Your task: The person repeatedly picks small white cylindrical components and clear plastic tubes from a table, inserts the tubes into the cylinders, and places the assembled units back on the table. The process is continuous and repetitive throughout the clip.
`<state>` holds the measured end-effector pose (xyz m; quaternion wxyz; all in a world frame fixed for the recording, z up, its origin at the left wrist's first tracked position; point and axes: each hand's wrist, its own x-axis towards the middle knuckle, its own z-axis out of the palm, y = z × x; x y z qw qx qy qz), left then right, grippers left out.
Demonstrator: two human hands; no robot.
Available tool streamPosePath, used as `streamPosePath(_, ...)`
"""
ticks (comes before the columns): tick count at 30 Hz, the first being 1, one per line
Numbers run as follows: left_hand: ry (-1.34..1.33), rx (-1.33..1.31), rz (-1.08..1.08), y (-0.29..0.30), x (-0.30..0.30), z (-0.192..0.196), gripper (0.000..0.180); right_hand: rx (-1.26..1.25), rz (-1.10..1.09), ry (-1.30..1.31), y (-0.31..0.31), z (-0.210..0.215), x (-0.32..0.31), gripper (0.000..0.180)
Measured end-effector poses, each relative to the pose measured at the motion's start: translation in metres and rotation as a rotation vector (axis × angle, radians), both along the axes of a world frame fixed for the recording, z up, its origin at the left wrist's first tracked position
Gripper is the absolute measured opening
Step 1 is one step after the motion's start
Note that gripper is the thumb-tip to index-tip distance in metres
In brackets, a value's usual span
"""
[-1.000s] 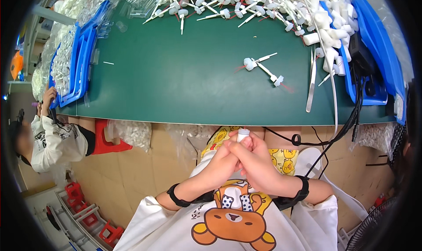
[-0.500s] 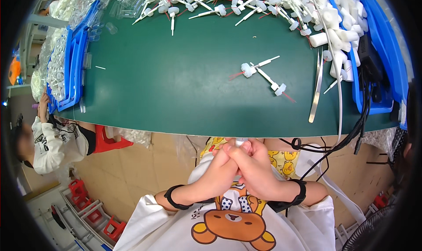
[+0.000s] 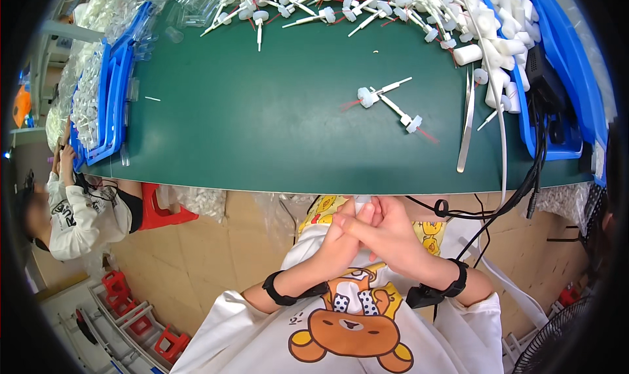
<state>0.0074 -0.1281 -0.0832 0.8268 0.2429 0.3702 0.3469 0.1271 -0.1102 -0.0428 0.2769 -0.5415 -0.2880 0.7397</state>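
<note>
Just below the table's front edge, my left hand (image 3: 341, 243) and my right hand (image 3: 393, 233) are pressed together with fingers wrapped. A small white cylindrical part (image 3: 361, 202) shows between them; most of it is hidden by the fingers. Beyond my hands on the green table lie two white stick pieces with round frosted caps and red wires, one cap-end (image 3: 367, 97) to the left, the other (image 3: 411, 123) nearer and to the right. Metal tweezers (image 3: 466, 128) lie farther right.
Many similar stick pieces (image 3: 321, 10) heap along the back. White foam-like cylinders (image 3: 496, 79), a blue tray (image 3: 569, 152) and black cables (image 3: 538, 171) crowd the right. Blue bins (image 3: 116, 112) stand left, where a co-worker (image 3: 85, 213) sits. A white cord (image 3: 502, 131) crosses the right side.
My clasped hands have shifted slightly upward toward the table edge and a little right, still around the white part. The view has tilted slightly; the pieces on the table keep their arrangement.
</note>
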Motion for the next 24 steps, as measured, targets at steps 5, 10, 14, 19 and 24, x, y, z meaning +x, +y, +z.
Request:
streamPosePath(5, 0.005, 0.042, -0.174, 0.000, -0.018, 0.005, 0.029, -0.021, -0.046, 0.166, -0.013, 0.009, -0.001, 0.056)
streamPosePath(10, -0.038, -0.161, -0.092, -0.001, -0.011, 0.023, 0.029, 0.032, -0.058, 0.243, -0.020, -0.001, 0.001, 0.052)
streamPosePath(14, 0.097, 0.063, -0.131, 0.002, -0.011, 0.009, 0.032, 0.115, -0.091, 0.234, -0.015, -0.005, -0.002, 0.044)
streamPosePath(19, 0.204, 0.266, -0.062, 0.004, 0.004, 0.006, 0.035, 0.154, -0.127, 0.240, -0.009, -0.013, 0.002, 0.040)
streamPosePath(24, 0.123, 0.237, 0.033, -0.013, 0.021, -0.014, 0.035, 0.162, -0.096, 0.206, -0.004, -0.011, 0.015, 0.039)
